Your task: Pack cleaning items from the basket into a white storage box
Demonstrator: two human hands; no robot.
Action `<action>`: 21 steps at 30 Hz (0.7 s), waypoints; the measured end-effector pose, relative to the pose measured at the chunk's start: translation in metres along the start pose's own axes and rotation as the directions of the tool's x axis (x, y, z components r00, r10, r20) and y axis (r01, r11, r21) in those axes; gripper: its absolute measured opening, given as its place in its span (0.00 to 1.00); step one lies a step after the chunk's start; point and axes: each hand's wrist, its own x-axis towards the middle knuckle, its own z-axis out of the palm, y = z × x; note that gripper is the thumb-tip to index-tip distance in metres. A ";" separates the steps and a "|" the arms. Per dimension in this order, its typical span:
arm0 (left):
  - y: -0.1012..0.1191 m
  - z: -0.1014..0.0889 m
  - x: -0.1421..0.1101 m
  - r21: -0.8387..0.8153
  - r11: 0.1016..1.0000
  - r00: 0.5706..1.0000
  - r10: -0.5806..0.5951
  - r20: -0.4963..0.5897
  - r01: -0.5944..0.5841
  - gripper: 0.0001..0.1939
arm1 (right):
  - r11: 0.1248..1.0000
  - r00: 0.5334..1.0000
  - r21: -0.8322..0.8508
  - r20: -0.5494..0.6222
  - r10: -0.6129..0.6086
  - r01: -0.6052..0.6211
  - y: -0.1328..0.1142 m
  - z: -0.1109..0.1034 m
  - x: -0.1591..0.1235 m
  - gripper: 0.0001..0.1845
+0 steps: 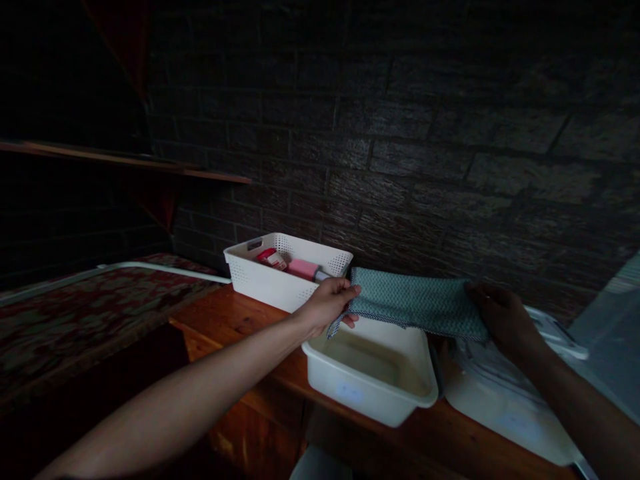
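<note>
Wooden table (240,317): perforated white basket (257,285), white basin (325,379), pale container (505,410) on top

Setting: a home, by the look of it, in a dim corner of a room!
Backdrop: here's a dark wall (400,147) in brick pattern, real or printed, hard to call.
Upper left: a thin shelf (125,160) juts along.
Below that: a red patterned textile (65,320), homely as they come.
Work surface: warm, orange-brown wooden tabletop (225,313).
Housewares: perforated white basket (265,287), pale basin (360,390), teal cloth (415,300), all everyday domestic stuff.
</note>
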 end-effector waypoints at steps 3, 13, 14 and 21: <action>0.000 0.000 0.000 0.050 0.999 1.000 0.013 0.005 -0.013 0.12 | 0.997 1.000 -0.073 -0.012 0.019 -0.020 0.001 -0.002 -0.001 0.21; -0.003 -0.004 0.011 0.330 0.934 0.985 0.164 -0.051 -0.139 0.17 | 0.978 0.998 0.209 0.058 0.010 -0.022 -0.057 0.036 -0.010 0.16; 0.002 0.000 0.009 0.349 0.920 0.975 0.213 -0.061 -0.179 0.18 | 0.982 0.994 0.186 0.112 0.009 -0.030 -0.063 0.046 -0.014 0.17; 0.045 0.041 -0.013 0.158 0.986 0.975 0.009 0.221 -0.045 0.25 | 0.991 0.888 0.120 0.459 0.001 -0.063 -0.072 0.106 -0.045 0.16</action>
